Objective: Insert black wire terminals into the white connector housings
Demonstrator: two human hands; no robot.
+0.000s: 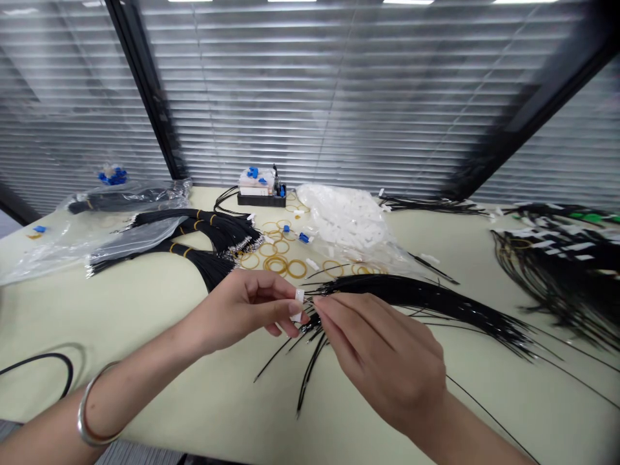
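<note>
My left hand [252,307] pinches a small white plastic connector [299,298] between thumb and fingertips, just above the table. My right hand [387,355] meets it from the right, its thumb and forefinger closed on the end of a thin black wire [310,365] right next to the connector. A loose bundle of thin black wires [426,297] lies on the table behind both hands and fans out to the right. A silver bangle [90,413] circles my left wrist.
The pale green table [159,310] holds banded black wire bundles [203,236], clear plastic bags [97,226], yellow rubber bands [278,258], a bag of white connectors [349,219], a black tray with boxes [261,187] and a tangle of tagged wires [562,265]. Window blinds stand behind.
</note>
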